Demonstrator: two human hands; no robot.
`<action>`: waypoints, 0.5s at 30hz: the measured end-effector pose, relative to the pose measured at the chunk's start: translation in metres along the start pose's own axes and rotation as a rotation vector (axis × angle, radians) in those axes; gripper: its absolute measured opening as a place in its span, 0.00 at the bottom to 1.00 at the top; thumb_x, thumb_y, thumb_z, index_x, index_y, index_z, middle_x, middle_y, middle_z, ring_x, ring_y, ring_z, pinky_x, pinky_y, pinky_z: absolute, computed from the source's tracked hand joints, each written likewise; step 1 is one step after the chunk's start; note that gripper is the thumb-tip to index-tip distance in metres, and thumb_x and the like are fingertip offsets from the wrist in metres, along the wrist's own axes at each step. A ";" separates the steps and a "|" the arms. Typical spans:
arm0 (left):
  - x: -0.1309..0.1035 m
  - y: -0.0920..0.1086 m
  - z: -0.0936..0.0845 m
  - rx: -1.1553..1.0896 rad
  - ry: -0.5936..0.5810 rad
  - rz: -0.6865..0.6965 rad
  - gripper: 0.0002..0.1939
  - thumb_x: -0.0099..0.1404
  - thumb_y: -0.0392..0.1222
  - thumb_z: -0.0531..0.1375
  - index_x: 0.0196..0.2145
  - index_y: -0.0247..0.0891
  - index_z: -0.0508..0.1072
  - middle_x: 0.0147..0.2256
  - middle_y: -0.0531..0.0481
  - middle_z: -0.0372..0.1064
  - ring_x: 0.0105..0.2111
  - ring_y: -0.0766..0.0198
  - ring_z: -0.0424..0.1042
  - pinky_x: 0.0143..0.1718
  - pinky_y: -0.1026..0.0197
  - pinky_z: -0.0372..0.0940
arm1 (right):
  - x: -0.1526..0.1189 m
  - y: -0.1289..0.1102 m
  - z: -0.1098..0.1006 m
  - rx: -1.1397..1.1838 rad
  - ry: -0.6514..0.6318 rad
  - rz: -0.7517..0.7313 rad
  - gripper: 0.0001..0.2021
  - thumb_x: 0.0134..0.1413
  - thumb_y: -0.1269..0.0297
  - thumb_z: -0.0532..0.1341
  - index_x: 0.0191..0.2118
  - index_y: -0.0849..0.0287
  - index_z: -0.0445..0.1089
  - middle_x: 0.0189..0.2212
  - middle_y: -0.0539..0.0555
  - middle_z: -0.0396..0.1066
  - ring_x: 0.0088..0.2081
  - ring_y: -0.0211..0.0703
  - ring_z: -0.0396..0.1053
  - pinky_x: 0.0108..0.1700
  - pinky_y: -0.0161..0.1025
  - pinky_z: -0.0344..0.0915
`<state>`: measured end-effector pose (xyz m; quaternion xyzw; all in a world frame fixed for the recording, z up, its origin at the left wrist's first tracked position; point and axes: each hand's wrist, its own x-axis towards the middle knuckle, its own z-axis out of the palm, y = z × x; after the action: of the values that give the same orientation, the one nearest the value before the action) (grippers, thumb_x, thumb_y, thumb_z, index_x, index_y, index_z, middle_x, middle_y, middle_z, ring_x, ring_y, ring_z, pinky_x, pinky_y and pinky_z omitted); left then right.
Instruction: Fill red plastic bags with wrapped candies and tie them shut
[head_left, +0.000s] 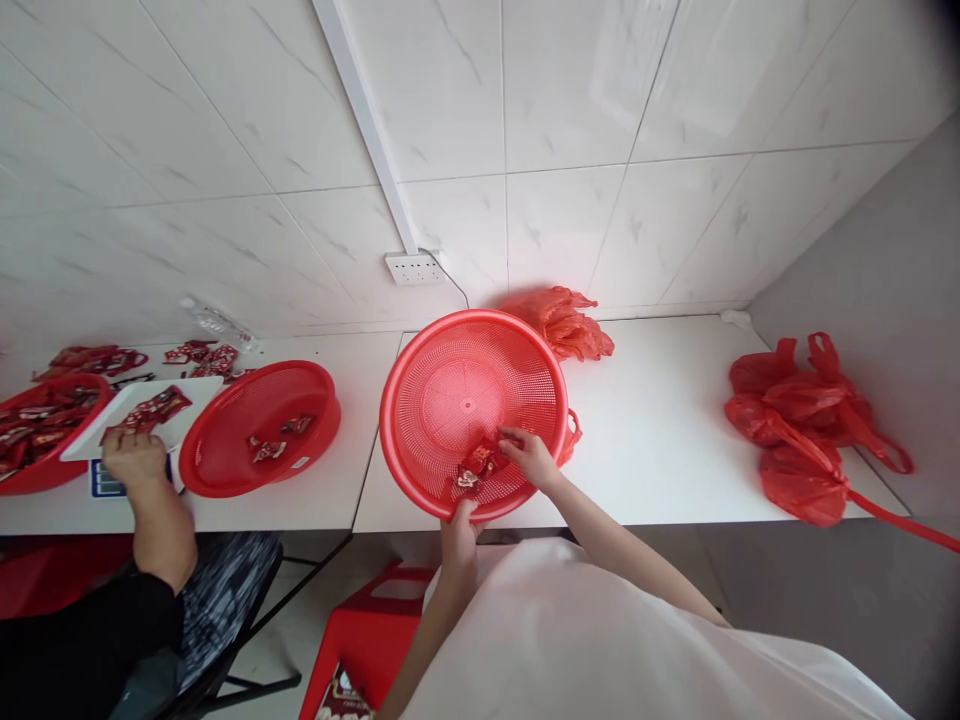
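Note:
A round red plastic mesh basket (pixel 431 385) tilts toward me at the table's front edge. My left hand (pixel 459 540) grips its near rim, thumb on the inside and the other fingers mostly hidden beneath. Over the right side of the basket reaches my right hand (pixel 531 457), its fingers closed at the edge of a small red wrapped packet (pixel 489 455). A few such packets lie together low in the basket, close to my left thumb. The rest of the mesh bottom shows bare.
At left, a co-worker's hand (pixel 135 455) holds packets on a white scale (pixel 191 395). Beside it are a red basket (pixel 322 385) with a few packets and a fuller basket (pixel 56 465). Red plastic bags (pixel 802 410) lie right; another bag (pixel 566 320) sits behind my basket. A stool (pixel 367 640) stands below.

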<state>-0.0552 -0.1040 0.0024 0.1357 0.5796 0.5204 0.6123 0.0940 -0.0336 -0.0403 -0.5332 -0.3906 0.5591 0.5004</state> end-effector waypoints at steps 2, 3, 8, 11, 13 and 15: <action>0.002 0.004 0.002 -0.009 0.014 0.024 0.23 0.52 0.30 0.59 0.47 0.39 0.73 0.46 0.46 0.74 0.45 0.54 0.75 0.45 0.53 0.72 | 0.004 -0.002 -0.004 0.274 0.005 0.085 0.21 0.40 0.60 0.72 0.44 0.58 0.75 0.37 0.53 0.78 0.43 0.49 0.75 0.51 0.48 0.70; 0.003 0.005 0.002 -0.004 0.029 0.034 0.24 0.52 0.30 0.59 0.48 0.39 0.73 0.46 0.46 0.74 0.45 0.55 0.75 0.45 0.53 0.72 | 0.004 -0.003 -0.005 0.385 0.005 0.120 0.23 0.37 0.60 0.73 0.43 0.59 0.75 0.37 0.53 0.78 0.43 0.49 0.75 0.52 0.48 0.70; 0.013 0.011 0.000 0.017 0.134 0.069 0.23 0.51 0.30 0.60 0.46 0.39 0.74 0.43 0.47 0.74 0.45 0.55 0.74 0.45 0.53 0.72 | -0.007 0.005 -0.014 0.577 0.012 0.205 0.19 0.38 0.63 0.73 0.40 0.60 0.76 0.40 0.55 0.78 0.45 0.49 0.75 0.51 0.46 0.72; 0.021 0.014 -0.007 0.010 0.175 0.094 0.25 0.50 0.30 0.60 0.47 0.40 0.73 0.42 0.47 0.74 0.45 0.54 0.74 0.44 0.52 0.72 | -0.012 0.021 -0.024 0.571 0.041 0.279 0.12 0.43 0.63 0.69 0.36 0.58 0.75 0.38 0.57 0.78 0.45 0.50 0.75 0.47 0.44 0.75; 0.027 0.016 -0.013 0.018 0.210 0.116 0.25 0.50 0.30 0.60 0.48 0.41 0.73 0.42 0.47 0.74 0.46 0.54 0.74 0.44 0.51 0.72 | -0.009 0.033 -0.032 0.551 0.106 0.318 0.07 0.44 0.63 0.67 0.33 0.56 0.74 0.33 0.56 0.77 0.42 0.50 0.76 0.44 0.45 0.76; 0.032 0.018 -0.019 0.031 0.244 0.126 0.24 0.50 0.31 0.61 0.47 0.41 0.74 0.44 0.47 0.73 0.48 0.53 0.73 0.44 0.51 0.72 | -0.002 0.041 -0.040 0.542 0.196 0.312 0.06 0.45 0.61 0.66 0.30 0.54 0.71 0.29 0.55 0.75 0.40 0.50 0.75 0.43 0.47 0.76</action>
<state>-0.0869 -0.0792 -0.0079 0.1169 0.6480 0.5613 0.5014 0.1275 -0.0476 -0.0849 -0.4854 -0.0912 0.6589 0.5674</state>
